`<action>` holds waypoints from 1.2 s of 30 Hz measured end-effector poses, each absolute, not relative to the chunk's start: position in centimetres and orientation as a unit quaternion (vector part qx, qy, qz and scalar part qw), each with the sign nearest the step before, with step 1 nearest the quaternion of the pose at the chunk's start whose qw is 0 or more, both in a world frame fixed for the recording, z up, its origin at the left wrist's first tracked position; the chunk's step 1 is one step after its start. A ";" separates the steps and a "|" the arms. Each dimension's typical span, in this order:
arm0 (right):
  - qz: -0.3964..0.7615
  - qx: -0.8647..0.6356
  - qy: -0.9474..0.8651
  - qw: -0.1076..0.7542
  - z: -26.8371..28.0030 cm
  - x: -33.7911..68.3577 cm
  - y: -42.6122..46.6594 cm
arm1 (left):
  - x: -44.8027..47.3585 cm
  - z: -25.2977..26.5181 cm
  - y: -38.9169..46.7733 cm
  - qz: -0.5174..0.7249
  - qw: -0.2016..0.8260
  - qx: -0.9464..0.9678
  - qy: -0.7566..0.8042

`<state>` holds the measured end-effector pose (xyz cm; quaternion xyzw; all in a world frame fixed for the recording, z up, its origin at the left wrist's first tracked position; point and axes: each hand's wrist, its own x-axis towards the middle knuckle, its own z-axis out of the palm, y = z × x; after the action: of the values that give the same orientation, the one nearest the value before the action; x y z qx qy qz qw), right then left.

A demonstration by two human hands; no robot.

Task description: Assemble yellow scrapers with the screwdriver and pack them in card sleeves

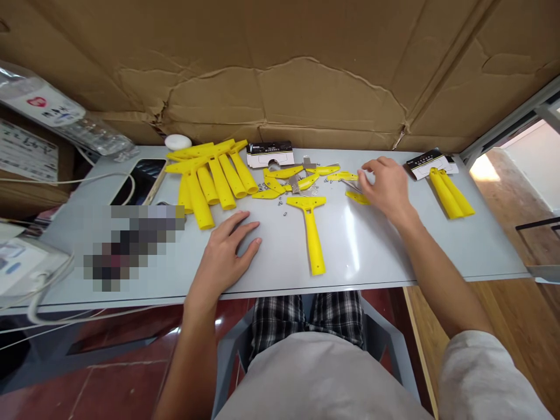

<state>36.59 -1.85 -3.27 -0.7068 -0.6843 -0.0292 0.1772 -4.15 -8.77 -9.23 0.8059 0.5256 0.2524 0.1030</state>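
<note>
one yellow handle (314, 239) lies centrally, two handles (445, 197) rightmost; left grip (225, 254) wide, right grip (387, 188) unclear.

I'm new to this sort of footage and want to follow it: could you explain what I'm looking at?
There is no machine here, just a person's two bare hands. The single picture comes from a camera worn on the head, looking forward and down, so you see roughly what the wearer sees.

The left hand rests on the grey table, fingers spread and holding nothing. The right hand is at the small yellow pieces; whether it grips anything is hard to tell.

Between the hands lies a yellow T-shaped handle. A group of similar handles lies to the left, with loose screws nearer the middle and two more yellow handles at the right.
</note>
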 end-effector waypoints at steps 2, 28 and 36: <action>-0.001 -0.680 -0.714 0.169 -3.1 33.7 -1.9 | -4.1 -9.2 -8.8 0.250 0.106 0.808 0.523; 0.213 -0.583 -0.754 0.214 -3.0 31.5 7.3 | -3.7 -8.0 -8.4 0.238 0.074 0.830 0.498; 0.362 -0.562 -0.637 0.384 -3.0 34.7 2.1 | 0.1 -3.2 -2.5 0.206 0.086 0.882 0.415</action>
<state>34.72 2.08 -3.01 -0.5618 -0.6367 0.3624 0.3843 0.07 -2.51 -3.23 0.8822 0.4145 0.2062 0.0863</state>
